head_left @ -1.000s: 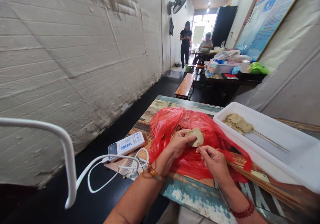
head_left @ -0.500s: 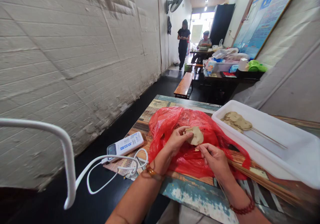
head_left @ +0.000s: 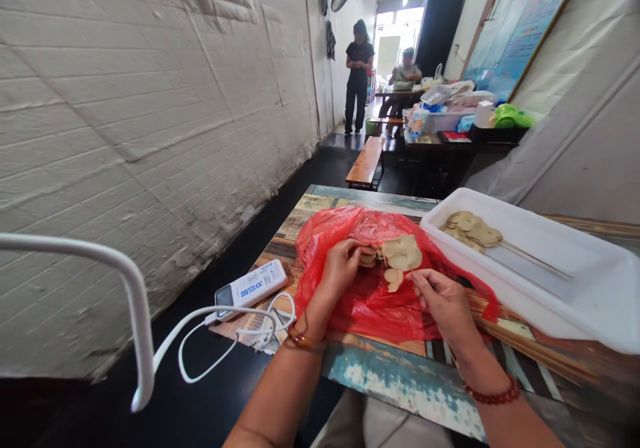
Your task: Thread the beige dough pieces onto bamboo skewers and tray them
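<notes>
the person's left hand [head_left: 341, 267] and right hand [head_left: 443, 296] are both bare, and so are the forearms, down to the lower edge of the view. around the left wrist sits a bangle [head_left: 307, 344], smooth, rounded and glossy, amber-brown with a lighter orange glint. the right wrist wears a bracelet [head_left: 494, 398] of small round beads, dark red and slightly shiny, strung close together in one ring. below the table edge, part of the trousers [head_left: 384, 423] shows, pale greyish beige, plain, with soft creases in the cloth.
</notes>
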The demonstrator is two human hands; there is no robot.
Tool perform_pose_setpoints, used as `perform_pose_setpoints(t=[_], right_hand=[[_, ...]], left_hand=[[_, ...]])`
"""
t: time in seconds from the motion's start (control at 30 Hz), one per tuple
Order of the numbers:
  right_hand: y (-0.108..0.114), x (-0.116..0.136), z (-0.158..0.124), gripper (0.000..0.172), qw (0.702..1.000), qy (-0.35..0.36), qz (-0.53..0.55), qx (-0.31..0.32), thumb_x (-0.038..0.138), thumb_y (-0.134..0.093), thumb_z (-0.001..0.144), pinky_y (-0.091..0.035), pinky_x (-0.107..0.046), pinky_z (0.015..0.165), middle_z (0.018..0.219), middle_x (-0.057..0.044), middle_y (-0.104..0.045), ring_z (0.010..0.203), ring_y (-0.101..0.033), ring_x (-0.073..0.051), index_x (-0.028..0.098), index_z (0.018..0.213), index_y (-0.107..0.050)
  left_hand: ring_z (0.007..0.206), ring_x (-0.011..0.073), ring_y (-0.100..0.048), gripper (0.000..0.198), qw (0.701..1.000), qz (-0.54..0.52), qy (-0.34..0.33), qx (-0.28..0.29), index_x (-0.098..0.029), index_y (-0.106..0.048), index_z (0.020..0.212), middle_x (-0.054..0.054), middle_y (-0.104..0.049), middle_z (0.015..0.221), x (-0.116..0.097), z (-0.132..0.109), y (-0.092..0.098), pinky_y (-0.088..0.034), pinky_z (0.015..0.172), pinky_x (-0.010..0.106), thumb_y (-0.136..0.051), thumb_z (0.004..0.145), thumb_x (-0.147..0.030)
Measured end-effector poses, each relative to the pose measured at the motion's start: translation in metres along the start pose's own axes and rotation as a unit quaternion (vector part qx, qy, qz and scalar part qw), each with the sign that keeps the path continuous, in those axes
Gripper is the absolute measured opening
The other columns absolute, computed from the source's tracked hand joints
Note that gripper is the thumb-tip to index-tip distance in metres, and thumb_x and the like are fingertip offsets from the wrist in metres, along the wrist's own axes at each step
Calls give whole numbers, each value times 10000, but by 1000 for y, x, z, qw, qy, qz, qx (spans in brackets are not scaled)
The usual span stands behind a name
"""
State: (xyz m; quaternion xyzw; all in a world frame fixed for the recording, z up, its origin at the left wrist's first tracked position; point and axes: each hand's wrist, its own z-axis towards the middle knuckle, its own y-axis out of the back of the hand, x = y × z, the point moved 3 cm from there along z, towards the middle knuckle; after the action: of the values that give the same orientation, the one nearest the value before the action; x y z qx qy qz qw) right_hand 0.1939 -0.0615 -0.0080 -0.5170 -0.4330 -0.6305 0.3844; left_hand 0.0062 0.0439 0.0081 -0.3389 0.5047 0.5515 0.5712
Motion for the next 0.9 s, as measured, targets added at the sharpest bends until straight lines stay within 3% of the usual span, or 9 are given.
perform_pose_setpoints(t=[0.13,0.3,0.47,0.57,0.67,0.77,0.9], right_hand=[[1,-2,1,374,1000,3,12,-8,527,-599,796,-309,-207,415,533,38,-514,417,-427,-87,157,798,-654],[5,-3,3,375,999,3,25,-27,517,-609,794,-305,-201,401,564,25,-540,418,-415,-82,152,851,-667],[8,1,4,335,998,8,36,-42,489,-602,813,-312,-195,410,549,33,-528,421,-415,-79,162,854,-662],[7,4,4,316,998,6,43,-38,480,-605,814,-302,-194,405,546,41,-515,418,-410,-75,168,820,-654],[5,4,4,316,998,5,50,-34,480,-606,812,-301,-194,403,552,42,-514,414,-410,-73,167,818,-654],[4,3,4,323,998,10,51,-33,483,-605,813,-302,-193,404,554,41,-513,416,-413,-74,164,826,-655],[5,3,5,330,998,12,52,-34,491,-609,804,-301,-195,400,544,43,-507,406,-412,-73,163,785,-643]], left_hand=[[838,209,-557,206,977,171,-122,36,-194,-695,893,90,-647,878,0,-1,-5,-400,810,311,-502,829,-165],[857,213,-532,213,920,350,-168,54,-190,-672,931,92,-617,930,0,-4,-17,-403,794,328,-470,862,-189],[900,222,-491,215,878,427,-206,67,-223,-661,986,60,-593,904,-3,-7,-32,-402,805,340,-511,840,-175],[919,219,-481,262,868,431,-234,78,-239,-643,1058,59,-590,935,-3,-7,-41,-403,802,338,-492,855,-171],[882,207,-485,203,860,432,-251,103,-236,-674,970,62,-597,926,1,-4,-50,-400,771,330,-497,872,-221],[846,201,-493,167,868,411,-255,108,-207,-691,846,69,-609,870,4,0,-54,-396,759,330,-526,860,-231],[812,173,-536,152,940,258,-221,42,-185,-684,778,54,-625,808,8,6,-47,-413,766,308,-545,837,-176]])
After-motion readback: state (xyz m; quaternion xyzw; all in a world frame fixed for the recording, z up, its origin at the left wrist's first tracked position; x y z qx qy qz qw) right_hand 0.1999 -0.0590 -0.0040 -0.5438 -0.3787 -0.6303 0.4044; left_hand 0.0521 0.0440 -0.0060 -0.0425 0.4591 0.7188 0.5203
